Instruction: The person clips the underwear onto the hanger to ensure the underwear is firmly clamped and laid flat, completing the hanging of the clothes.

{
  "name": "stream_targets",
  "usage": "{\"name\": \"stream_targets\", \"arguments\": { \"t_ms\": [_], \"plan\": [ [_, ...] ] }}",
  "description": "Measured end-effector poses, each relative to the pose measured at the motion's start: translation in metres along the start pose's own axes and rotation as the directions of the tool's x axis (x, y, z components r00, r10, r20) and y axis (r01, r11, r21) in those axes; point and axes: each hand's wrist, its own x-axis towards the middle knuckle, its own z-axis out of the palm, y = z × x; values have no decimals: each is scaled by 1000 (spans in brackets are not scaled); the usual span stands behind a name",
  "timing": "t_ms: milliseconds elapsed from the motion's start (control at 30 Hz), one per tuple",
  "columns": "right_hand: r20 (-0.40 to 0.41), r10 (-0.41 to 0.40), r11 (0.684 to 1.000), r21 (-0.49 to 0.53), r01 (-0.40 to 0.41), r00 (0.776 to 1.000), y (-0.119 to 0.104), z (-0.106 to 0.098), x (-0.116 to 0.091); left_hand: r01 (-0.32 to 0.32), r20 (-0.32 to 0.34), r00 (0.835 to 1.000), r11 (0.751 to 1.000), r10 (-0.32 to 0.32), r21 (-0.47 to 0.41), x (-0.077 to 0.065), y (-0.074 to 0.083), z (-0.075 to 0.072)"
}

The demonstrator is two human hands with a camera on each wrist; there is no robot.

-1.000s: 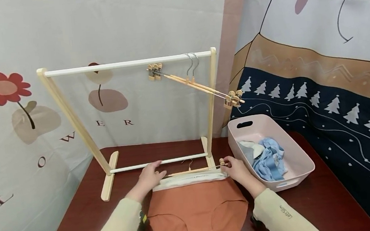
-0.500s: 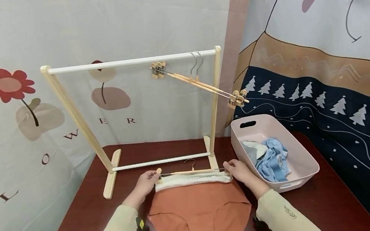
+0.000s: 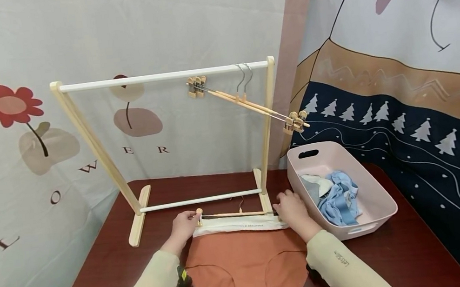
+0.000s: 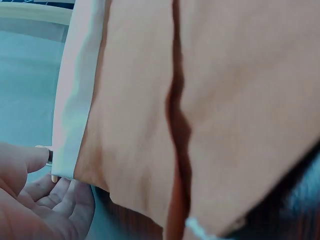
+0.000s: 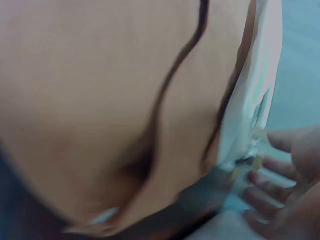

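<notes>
A pair of rust-orange briefs (image 3: 247,254) with a white waistband (image 3: 238,225) lies flat on the table. Along the waistband runs a wooden clip hanger (image 3: 233,214), its metal hook pointing toward the rack. My left hand (image 3: 181,228) pinches the wooden clip (image 3: 199,217) at the hanger's left end, over the waistband corner. At the right end, my right hand (image 3: 292,212) covers the other clip in the head view. The right wrist view shows thumb and forefinger on either side of that clip (image 5: 257,162), at the waistband's corner.
A wooden rack with a white top rail (image 3: 156,78) stands behind the briefs. Two more clip hangers (image 3: 247,104) hang at its right end. To the right is a pink basket (image 3: 372,194) holding blue, grey and white clothes (image 3: 339,200). Patterned cloths cover the walls.
My left hand came to the left clip and grips it. My right hand has turned, its fingers now over the right clip. The waistband shifted slightly at the right end.
</notes>
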Motion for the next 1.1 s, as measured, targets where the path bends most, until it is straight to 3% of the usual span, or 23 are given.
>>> {"name": "stream_targets", "arguments": {
  "t_ms": [133,233,367,467,533,633,767,833,933,1100],
  "plan": [
    [-51,-175,981,-94,169,983,-31,0,4,27,6,1000,999,-27,-26,1,1,1],
    [19,-205,977,-49,205,979,-55,7,7,55,35,998,998,-54,-36,-1,-2,-1],
    [143,-128,990,-42,135,981,-75,22,12,81,69,994,997,-79,-19,-5,-3,-3],
    [200,-57,996,-61,70,978,-82,30,15,83,77,994,996,-82,-18,-7,-3,-5],
    [233,-7,1000,-20,12,973,-85,33,17,87,77,993,996,-85,-21,-9,-2,-7],
    [308,75,991,81,-104,948,-87,31,20,89,73,993,996,-87,-20,-10,-2,-8],
    [388,157,954,177,-241,908,-86,26,24,82,75,994,996,-80,-30,-12,-1,-8],
    [405,173,939,207,-274,898,-84,24,25,75,75,995,996,-72,-45,-13,0,-8],
    [410,154,912,290,-289,899,-82,23,24,57,74,996,996,-52,-62,-13,0,-8],
    [368,74,859,448,-247,927,-81,18,22,45,78,996,996,-39,-82,-13,0,-10]
  ]
}}
